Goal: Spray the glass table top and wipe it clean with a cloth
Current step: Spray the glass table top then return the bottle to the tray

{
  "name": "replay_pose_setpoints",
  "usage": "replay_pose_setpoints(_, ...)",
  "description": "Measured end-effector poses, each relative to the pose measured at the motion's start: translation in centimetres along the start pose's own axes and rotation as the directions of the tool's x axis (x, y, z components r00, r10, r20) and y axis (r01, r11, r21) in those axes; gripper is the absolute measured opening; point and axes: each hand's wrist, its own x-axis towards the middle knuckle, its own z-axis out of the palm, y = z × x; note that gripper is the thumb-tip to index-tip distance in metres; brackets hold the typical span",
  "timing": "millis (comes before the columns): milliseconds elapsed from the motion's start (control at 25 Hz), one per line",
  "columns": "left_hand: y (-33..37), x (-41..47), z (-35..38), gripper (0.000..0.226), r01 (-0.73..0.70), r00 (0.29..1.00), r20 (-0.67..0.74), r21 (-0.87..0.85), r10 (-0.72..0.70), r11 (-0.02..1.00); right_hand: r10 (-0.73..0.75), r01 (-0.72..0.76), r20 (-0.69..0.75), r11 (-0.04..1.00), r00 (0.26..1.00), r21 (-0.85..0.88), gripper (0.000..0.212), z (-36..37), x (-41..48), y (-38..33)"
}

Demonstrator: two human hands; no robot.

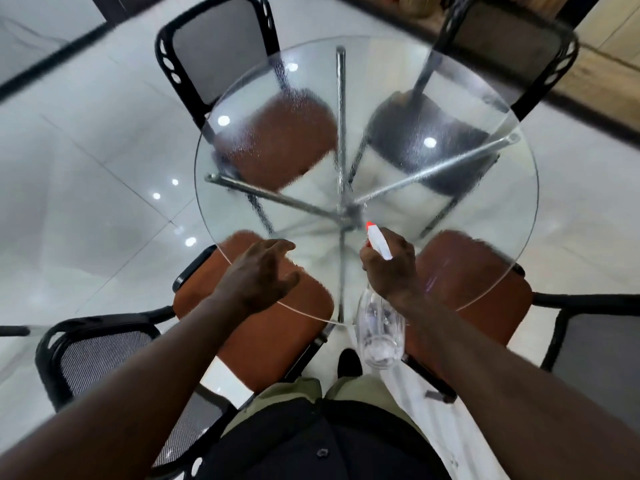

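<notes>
The round glass table top [450,209] fills the middle of the view, with fine spray droplets over its far half. My right hand [391,268] grips a clear spray bottle [381,337] with a white head and red nozzle [370,224], pointing toward the table's centre from the near edge. My left hand [259,275] hovers over the near left edge of the glass, its fingers loosely spread and holding nothing. No cloth is in view.
Chrome table legs [341,133] show through the glass. Chairs ring the table: two at the far side [214,53] [512,46], brown-seated ones near left [263,337] and near right [485,289]. A glossy white tiled floor [86,168] surrounds everything.
</notes>
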Motion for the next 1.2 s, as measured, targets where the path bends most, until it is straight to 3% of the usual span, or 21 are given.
replay_pose_setpoints(200,-0.1,2.1,-2.5,0.063,-0.013,1.000,0.004,0.038,0.013,0.999,0.050,-0.053,-0.045,0.997,0.998,-0.058,0.018,-1.8,3.6,-4.1)
replay_pose_setpoints(360,-0.4,3.9,-3.9,0.065,-0.045,0.999,0.005,0.048,0.044,0.998,0.118,-0.120,-0.093,0.993,0.989,-0.019,0.053,-4.3,5.6,-4.7)
replay_pose_setpoints(520,1.1,6.0,-5.0,0.063,-0.146,0.989,-0.007,0.078,0.147,0.986,0.238,-0.215,-0.229,0.969,0.944,0.121,0.071,-7.7,10.3,2.2)
replay_pose_setpoints(680,3.7,7.9,-4.9,0.064,-0.183,0.983,-0.011,0.089,0.184,0.979,0.278,-0.255,-0.279,0.960,0.919,0.117,0.063,-11.7,5.1,-1.9)
replay_pose_setpoints(920,8.6,9.2,-3.5,0.065,-0.243,0.970,0.037,0.133,0.240,0.961,0.279,-0.222,-0.275,0.950,0.920,0.221,0.069,-15.0,4.6,1.7)
replay_pose_setpoints(1200,13.7,8.6,-3.5,0.066,-0.370,0.929,0.027,0.153,0.370,0.916,0.140,-0.079,-0.352,0.980,0.925,0.180,0.031,-18.0,0.6,2.7)
